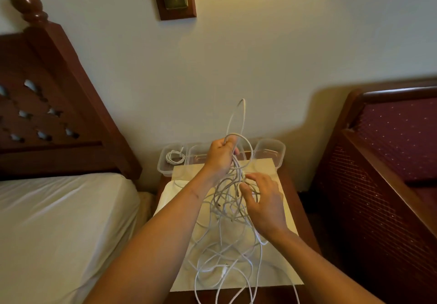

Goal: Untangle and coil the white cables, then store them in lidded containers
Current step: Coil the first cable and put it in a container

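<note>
Centre frame: tangled mass of thin, smooth white cables (227, 211) draped over a flat cream cloth (280, 264) on a dark polished wooden nightstand (305, 209), strands trailing past the lower edge. Left hand (220, 159) clenched round a lifted bunch of strands, one narrow loop standing above the fist; right hand (264, 204) lower right, fingers spread, barely bent, touching strands without closing. Behind, by the wall, clear rounded-rectangular plastic containers (279, 159), the leftmost container (162, 171) holding a small coiled white cable (175, 157).

Wooden nightstand (301, 211) with cream cloth (279, 258) and clear containers (281, 159) at back.
</note>
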